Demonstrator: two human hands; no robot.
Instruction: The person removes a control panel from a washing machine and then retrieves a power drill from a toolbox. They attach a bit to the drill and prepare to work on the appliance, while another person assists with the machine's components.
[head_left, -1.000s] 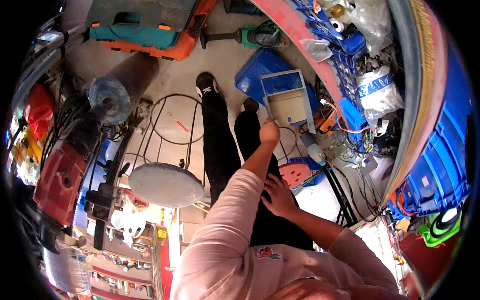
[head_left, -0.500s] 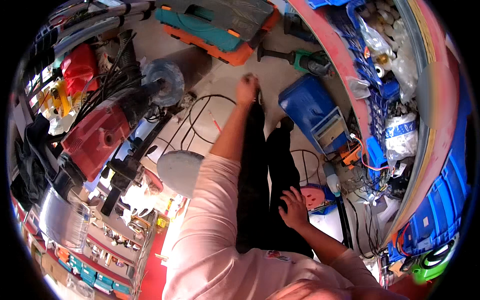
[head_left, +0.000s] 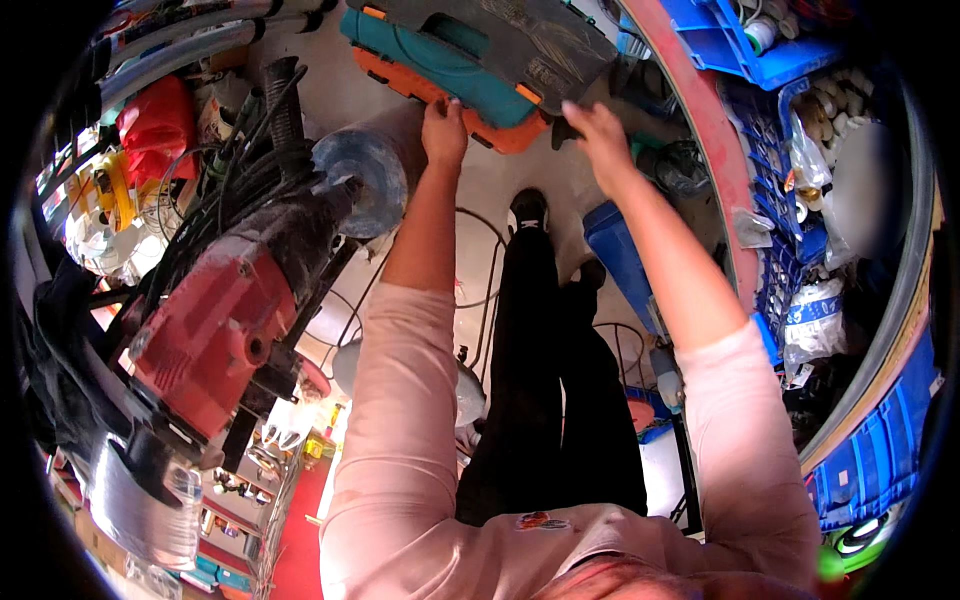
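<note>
A large tool case (head_left: 470,60) lies on the floor ahead of me, with a dark lid, a teal side and an orange rim. My left hand (head_left: 445,135) is at its near orange edge, fingers curled against that edge; the fingertips are partly hidden. At the case's right corner, my right hand (head_left: 598,135) reaches out with fingers apart, close to the dark corner. Whether it touches the case I cannot tell.
A dusty red power tool (head_left: 215,335) and a clear-grey cylinder (head_left: 362,180) stand at left. Right of my legs is a blue box (head_left: 622,258). A red-edged counter (head_left: 735,190) with blue crates curves along the right. Wire stool legs (head_left: 490,270) stand near my left leg.
My left hand has moved forward and left to the case's edge. My right hand has left my thigh and reached forward to the case's right corner. My view has shifted.
</note>
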